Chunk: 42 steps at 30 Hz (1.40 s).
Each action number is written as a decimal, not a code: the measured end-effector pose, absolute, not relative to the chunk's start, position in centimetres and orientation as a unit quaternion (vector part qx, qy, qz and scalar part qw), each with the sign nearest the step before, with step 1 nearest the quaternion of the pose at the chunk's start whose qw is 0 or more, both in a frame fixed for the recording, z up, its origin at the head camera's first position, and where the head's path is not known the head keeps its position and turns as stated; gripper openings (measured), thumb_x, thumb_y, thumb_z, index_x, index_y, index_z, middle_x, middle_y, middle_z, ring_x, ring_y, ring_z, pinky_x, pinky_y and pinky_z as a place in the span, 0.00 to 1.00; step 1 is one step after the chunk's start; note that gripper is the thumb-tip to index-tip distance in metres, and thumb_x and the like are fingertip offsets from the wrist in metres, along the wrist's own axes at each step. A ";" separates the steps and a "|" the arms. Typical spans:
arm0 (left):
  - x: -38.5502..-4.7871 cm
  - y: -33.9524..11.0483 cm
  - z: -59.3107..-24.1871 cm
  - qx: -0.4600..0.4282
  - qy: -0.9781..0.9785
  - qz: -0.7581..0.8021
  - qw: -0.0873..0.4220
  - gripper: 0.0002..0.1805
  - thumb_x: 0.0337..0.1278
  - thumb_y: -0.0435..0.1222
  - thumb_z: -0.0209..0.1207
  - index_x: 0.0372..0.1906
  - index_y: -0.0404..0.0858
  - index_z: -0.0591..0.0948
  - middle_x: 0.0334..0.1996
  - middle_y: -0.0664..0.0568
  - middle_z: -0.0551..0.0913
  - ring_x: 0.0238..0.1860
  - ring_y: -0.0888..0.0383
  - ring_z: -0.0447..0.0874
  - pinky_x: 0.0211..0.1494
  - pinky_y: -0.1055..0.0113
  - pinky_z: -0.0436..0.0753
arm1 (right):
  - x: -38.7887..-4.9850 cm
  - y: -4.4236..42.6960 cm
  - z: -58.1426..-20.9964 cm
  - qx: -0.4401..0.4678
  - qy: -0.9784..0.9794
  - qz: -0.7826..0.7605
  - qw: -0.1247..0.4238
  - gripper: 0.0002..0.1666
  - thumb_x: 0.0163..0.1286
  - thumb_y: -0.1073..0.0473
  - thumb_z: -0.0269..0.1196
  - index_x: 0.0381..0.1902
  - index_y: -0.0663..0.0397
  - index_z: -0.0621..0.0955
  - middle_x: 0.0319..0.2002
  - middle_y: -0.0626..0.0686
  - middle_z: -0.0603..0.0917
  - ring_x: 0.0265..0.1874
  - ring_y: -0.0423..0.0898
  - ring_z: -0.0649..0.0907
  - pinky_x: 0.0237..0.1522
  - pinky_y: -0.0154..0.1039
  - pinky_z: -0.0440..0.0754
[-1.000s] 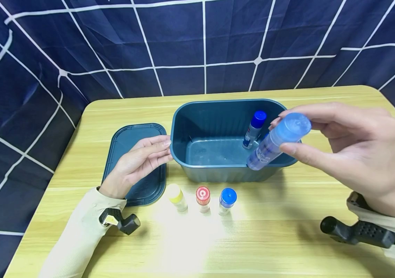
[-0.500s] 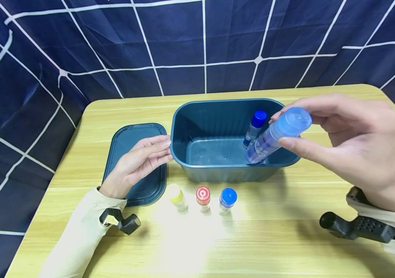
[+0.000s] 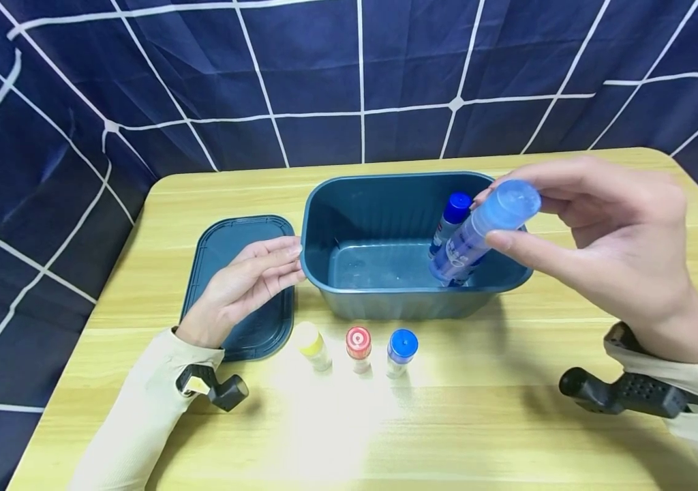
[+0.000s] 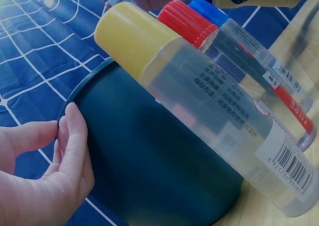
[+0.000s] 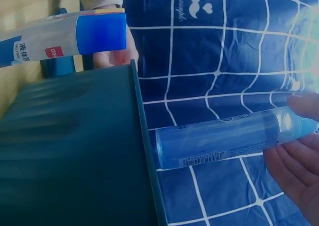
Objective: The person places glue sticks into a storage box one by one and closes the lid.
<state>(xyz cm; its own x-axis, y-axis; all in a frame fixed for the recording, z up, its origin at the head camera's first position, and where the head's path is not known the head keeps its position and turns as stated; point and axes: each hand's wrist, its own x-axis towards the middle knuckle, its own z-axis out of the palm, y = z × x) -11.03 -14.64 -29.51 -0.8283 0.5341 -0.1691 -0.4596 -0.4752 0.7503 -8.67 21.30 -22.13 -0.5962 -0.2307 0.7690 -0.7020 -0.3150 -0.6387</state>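
My right hand (image 3: 625,239) pinches a translucent blue glue bottle (image 3: 478,239) near its cap, between thumb and fingers. Tilted, the bottle has its lower end inside the right part of a dark teal plastic box (image 3: 380,307). Just behind it in the box stands a slim glue bottle with a dark blue cap (image 3: 458,204); something else blue there is mostly hidden. My left hand (image 3: 253,279) touches the box's left end with its fingertips, fingers fairly straight. The left wrist view shows the left thumb (image 4: 37,135) and fingers at the box's edge.
In front of the box, clear glue bottles stand in a row with a yellow cap (image 3: 308,341), a red cap (image 3: 358,344) and a blue cap (image 3: 403,346). The teal lid (image 3: 245,235) lies left on the wooden table (image 3: 478,423). Navy gridded cloth (image 3: 410,61) hangs behind.
The right hand has brought the blue bottle left and back, from over the box's front rim to inside the box. The left hand has stayed where it was.
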 end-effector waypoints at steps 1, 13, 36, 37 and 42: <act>-11.0 -14.7 -29.5 0.043 0.422 0.858 0.289 0.08 0.66 0.26 0.54 0.47 0.30 0.78 0.37 0.43 0.84 0.39 0.55 0.85 0.48 0.67 0.84 | -8.7 21.3 -22.2 0.416 -0.562 0.695 0.169 0.32 0.27 0.95 0.65 0.38 0.95 0.71 0.35 0.83 0.76 0.36 0.69 0.82 0.45 0.52 0.83; -11.1 -14.7 -29.8 0.046 0.419 0.860 0.288 0.09 0.66 0.26 0.54 0.48 0.28 0.76 0.36 0.42 0.84 0.38 0.55 0.85 0.49 0.66 0.84 | -8.8 20.9 -22.1 0.403 -0.573 0.693 0.172 0.29 0.33 0.92 0.67 0.39 0.95 0.72 0.36 0.82 0.77 0.36 0.64 0.83 0.46 0.47 0.84; -11.4 -14.9 -29.9 0.064 0.414 0.857 0.301 0.08 0.66 0.27 0.55 0.47 0.30 0.78 0.36 0.44 0.84 0.38 0.56 0.85 0.47 0.66 0.84 | -9.7 19.3 -22.7 0.324 -0.710 0.605 0.160 0.21 0.44 0.84 0.69 0.40 0.80 0.80 0.35 0.61 0.85 0.33 0.46 0.87 0.44 0.33 0.83; -11.5 -14.9 -29.9 0.067 0.412 0.857 0.302 0.08 0.66 0.27 0.54 0.47 0.30 0.78 0.36 0.44 0.84 0.38 0.56 0.85 0.47 0.66 0.84 | -9.8 19.2 -22.8 0.318 -0.716 0.601 0.158 0.21 0.43 0.84 0.70 0.40 0.79 0.81 0.35 0.61 0.86 0.33 0.46 0.87 0.43 0.32 0.83; -11.5 -14.9 -29.9 0.073 0.413 0.855 0.304 0.08 0.67 0.26 0.53 0.47 0.30 0.78 0.38 0.44 0.84 0.39 0.55 0.85 0.48 0.66 0.84 | -10.1 19.2 -23.4 0.288 -0.764 0.557 0.152 0.23 0.43 0.83 0.71 0.41 0.73 0.82 0.35 0.56 0.86 0.33 0.43 0.87 0.40 0.29 0.83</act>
